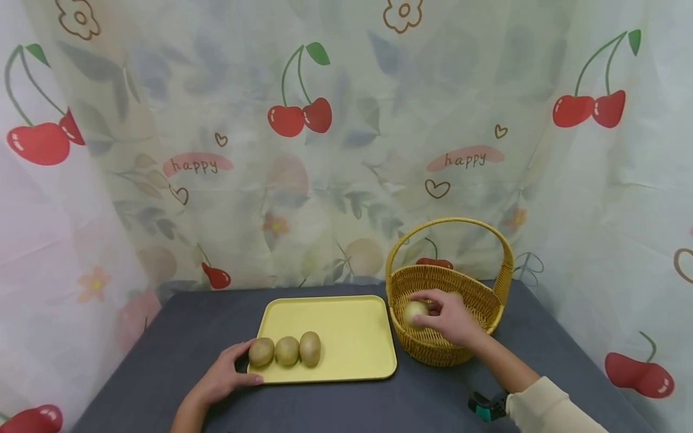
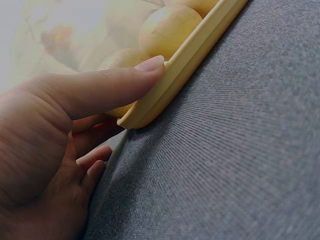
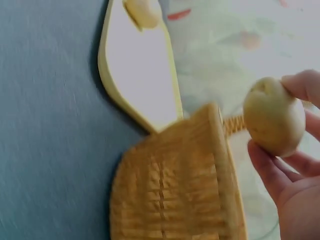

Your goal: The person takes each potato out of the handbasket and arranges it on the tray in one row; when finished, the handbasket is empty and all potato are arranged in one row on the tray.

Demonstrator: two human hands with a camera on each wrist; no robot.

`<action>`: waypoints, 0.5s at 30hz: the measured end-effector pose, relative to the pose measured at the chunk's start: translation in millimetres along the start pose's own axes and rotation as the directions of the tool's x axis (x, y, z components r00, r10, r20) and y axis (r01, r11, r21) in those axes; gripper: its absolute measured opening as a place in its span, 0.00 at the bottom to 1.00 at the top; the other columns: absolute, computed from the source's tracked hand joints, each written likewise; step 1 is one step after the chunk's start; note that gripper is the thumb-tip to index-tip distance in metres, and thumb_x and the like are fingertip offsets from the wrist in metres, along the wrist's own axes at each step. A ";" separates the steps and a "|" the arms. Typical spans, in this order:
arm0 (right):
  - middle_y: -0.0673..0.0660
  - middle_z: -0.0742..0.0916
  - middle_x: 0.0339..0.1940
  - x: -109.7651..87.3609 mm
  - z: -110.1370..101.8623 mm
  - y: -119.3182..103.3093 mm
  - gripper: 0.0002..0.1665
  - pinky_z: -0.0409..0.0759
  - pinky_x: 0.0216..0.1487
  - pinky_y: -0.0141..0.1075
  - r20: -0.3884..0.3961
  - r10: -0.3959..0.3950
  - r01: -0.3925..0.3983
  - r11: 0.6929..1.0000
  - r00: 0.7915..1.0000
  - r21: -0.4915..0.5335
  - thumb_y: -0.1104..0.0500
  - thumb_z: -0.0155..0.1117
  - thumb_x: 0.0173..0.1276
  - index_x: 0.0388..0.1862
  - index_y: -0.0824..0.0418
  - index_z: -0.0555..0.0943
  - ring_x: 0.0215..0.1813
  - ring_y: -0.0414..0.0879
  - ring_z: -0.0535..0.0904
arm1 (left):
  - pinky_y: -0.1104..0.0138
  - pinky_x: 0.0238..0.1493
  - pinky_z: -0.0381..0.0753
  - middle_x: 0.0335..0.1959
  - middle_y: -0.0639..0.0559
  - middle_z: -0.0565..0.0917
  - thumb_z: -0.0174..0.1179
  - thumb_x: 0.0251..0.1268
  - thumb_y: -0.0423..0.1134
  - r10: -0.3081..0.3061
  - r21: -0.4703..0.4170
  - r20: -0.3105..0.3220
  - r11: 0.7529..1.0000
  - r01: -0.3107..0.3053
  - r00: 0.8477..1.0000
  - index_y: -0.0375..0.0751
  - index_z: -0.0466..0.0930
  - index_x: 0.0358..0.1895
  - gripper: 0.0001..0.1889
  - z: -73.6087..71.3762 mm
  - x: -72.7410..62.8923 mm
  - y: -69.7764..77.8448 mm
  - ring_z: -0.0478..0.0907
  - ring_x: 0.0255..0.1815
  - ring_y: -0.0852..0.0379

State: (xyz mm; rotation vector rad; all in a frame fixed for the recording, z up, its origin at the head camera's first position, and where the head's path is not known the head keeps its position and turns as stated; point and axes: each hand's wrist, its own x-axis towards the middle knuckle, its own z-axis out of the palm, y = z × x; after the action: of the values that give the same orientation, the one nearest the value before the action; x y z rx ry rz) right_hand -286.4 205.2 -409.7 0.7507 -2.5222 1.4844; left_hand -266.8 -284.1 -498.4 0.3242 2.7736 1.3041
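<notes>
In the head view, my right hand (image 1: 449,316) holds a potato (image 1: 415,314) between thumb and fingers, over the opening of a wicker basket (image 1: 438,352). The right wrist view shows this potato (image 3: 275,117) in the fingertips, above the basket's rim (image 3: 220,150). My left hand (image 1: 222,373) grips the near left corner of a yellow tray (image 1: 354,337). Its thumb (image 2: 125,85) lies on the tray's rim in the left wrist view, while the other fingers are partly hidden behind the corner. Three potatoes (image 1: 287,350) sit in a row on the tray, the leftmost beside my left fingers.
The basket's tall arched handle (image 1: 449,220) rises above the right hand. Tray and basket stand side by side on a dark grey tabletop (image 1: 335,409). Behind them hangs a printed curtain (image 1: 346,240). A pale rounded shape in the basket is mostly hidden by the right hand.
</notes>
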 end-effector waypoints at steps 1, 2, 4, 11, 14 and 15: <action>0.65 0.79 0.54 -0.7 3.7 -2.3 0.25 0.82 0.37 0.36 -0.012 0.000 0.001 1.000 1.000 0.012 0.60 0.71 0.63 0.58 0.65 0.79 0.45 0.53 0.83 | 0.39 0.65 0.57 0.67 0.32 0.68 0.76 0.48 0.46 -0.001 0.003 -0.001 1.000 0.001 1.000 0.30 0.65 0.70 0.46 -0.1 0.0 -0.3 0.59 0.69 0.32; 0.65 0.79 0.55 -1.2 7.5 -4.8 0.25 0.82 0.38 0.36 -0.022 0.004 -0.003 1.000 1.000 0.020 0.60 0.71 0.63 0.59 0.64 0.78 0.46 0.53 0.83 | 0.39 0.65 0.57 0.67 0.32 0.68 0.76 0.48 0.46 0.000 0.004 -0.001 1.000 0.000 1.000 0.30 0.65 0.70 0.46 -0.2 0.0 -0.5 0.59 0.69 0.32; 0.65 0.78 0.55 -2.0 15.2 -9.8 0.27 0.82 0.39 0.36 -0.027 -0.009 0.010 0.999 1.000 0.042 0.59 0.71 0.63 0.60 0.65 0.77 0.47 0.54 0.82 | 0.39 0.65 0.57 0.67 0.32 0.68 0.76 0.48 0.46 0.004 0.010 -0.001 1.000 -0.004 1.000 0.29 0.65 0.70 0.46 -0.2 -0.2 -0.6 0.59 0.69 0.32; 0.60 0.81 0.53 3.4 50.7 -20.5 0.31 0.81 0.46 0.39 -0.009 -0.072 0.072 0.997 0.997 -0.003 0.56 0.75 0.59 0.61 0.57 0.76 0.49 0.50 0.81 | 0.39 0.65 0.57 0.66 0.31 0.68 0.76 0.48 0.45 0.012 0.015 0.003 1.000 -0.012 1.000 0.28 0.64 0.69 0.46 -0.9 -0.2 0.1 0.60 0.68 0.31; 0.58 0.82 0.52 8.8 67.9 -21.6 0.31 0.82 0.46 0.40 0.031 -0.099 0.099 0.995 0.995 0.002 0.57 0.75 0.58 0.60 0.58 0.76 0.49 0.50 0.81 | 0.39 0.65 0.57 0.66 0.31 0.68 0.76 0.48 0.45 0.015 0.016 0.001 1.000 -0.015 1.000 0.27 0.65 0.69 0.46 -0.9 -0.1 0.4 0.60 0.68 0.31; 0.58 0.82 0.52 11.2 73.3 -21.5 0.31 0.82 0.46 0.40 0.043 -0.106 0.106 0.994 0.993 -0.001 0.57 0.75 0.58 0.60 0.58 0.76 0.49 0.50 0.81 | 0.39 0.65 0.57 0.66 0.31 0.68 0.76 0.48 0.45 0.016 0.015 0.000 1.000 -0.016 1.000 0.27 0.64 0.69 0.46 -0.8 -0.1 0.7 0.60 0.68 0.31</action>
State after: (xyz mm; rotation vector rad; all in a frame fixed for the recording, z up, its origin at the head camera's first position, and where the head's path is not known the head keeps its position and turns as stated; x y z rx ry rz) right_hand -275.4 130.6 -426.5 0.9102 -2.4716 1.4453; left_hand -266.7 -284.3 -497.5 0.3486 2.7878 1.2874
